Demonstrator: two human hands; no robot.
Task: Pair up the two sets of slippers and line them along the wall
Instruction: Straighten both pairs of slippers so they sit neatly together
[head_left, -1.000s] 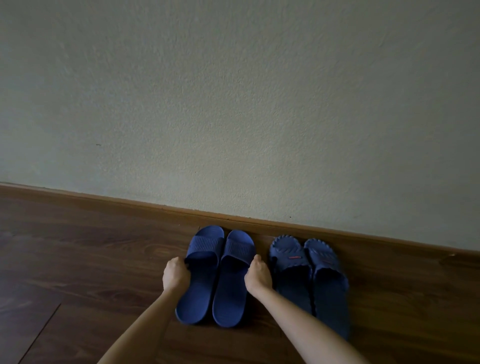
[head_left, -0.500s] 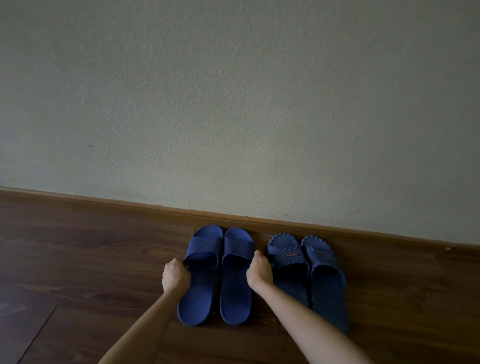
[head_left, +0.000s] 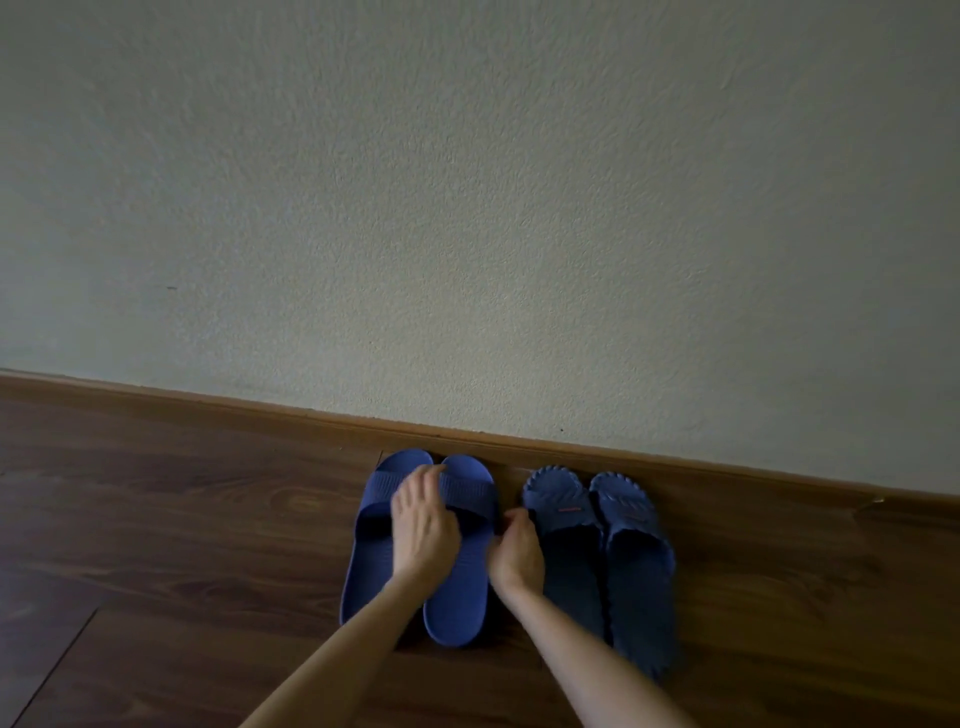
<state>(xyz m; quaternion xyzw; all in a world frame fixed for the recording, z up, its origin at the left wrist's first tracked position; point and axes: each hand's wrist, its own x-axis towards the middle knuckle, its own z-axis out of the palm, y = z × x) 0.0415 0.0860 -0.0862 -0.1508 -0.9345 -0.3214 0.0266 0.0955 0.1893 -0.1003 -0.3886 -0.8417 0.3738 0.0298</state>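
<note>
Two pairs of slippers stand side by side on the wooden floor, toes against the skirting board. The brighter blue pair (head_left: 457, 597) is on the left, its two slippers touching. The darker blue pair with scalloped edges (head_left: 618, 566) is on the right. My left hand (head_left: 423, 525) lies flat across the straps of the brighter pair, fingers spread. My right hand (head_left: 514, 551) is curled at the right edge of that pair, in the gap between the two pairs; whether it grips the slipper is unclear.
A pale textured wall (head_left: 467, 234) rises behind the brown skirting board (head_left: 260, 410). Dark wooden floor (head_left: 156, 545) stretches to the left and in front of the slippers.
My left hand has moved from the left side of the brighter pair onto its straps and opened flat. The right hand stays at the pair's right edge. The slippers sit closer to the skirting.
</note>
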